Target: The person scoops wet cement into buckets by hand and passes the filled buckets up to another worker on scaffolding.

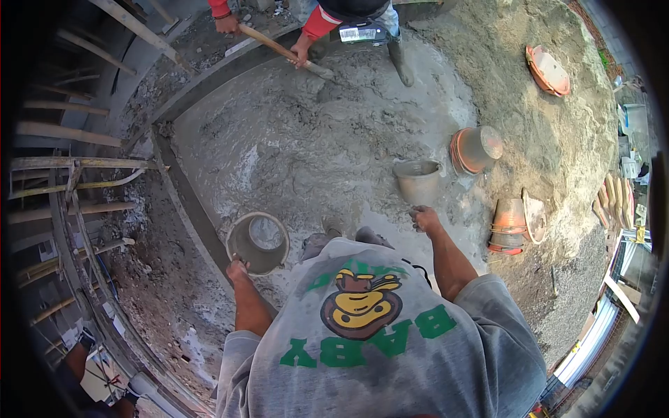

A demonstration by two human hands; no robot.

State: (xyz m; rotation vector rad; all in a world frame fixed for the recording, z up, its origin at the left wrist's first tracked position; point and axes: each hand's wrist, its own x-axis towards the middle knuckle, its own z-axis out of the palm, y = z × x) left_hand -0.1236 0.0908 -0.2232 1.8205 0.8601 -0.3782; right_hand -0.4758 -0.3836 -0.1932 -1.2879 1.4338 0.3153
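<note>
My left hand [237,267] is gripping the near rim of the left bucket [277,260], which is tilting with its mouth toward me beside the left edge of the mortar bed [313,143]. My right hand [423,217], fingers curling, is hovering at or just touching the base of the right bucket [418,184]; I cannot tell whether it is holding on. That bucket is standing toward the bed's right edge. I am judging the mixing to be well along: the grey mortar is lying wet across the bed, while the middle is staying lumpy and ridged, so some working seems left. The left bucket is showing bare, mortar-smeared walls and a pale round bottom, so I am reading it as unfilled; the right one's contents I cannot make out. A straight, rough curb [188,191] is bounding the left edge and turning a corner at the far left. At the far edge a co-worker's hand [302,52] is gripping a smooth, round wooden handle [268,43] slanting into the mortar. Beyond the right edge, crumbly sand [536,139] is sloping up, carrying orange-rimmed, tapered buckets [481,150] and a shallow orange pan [548,72].
</note>
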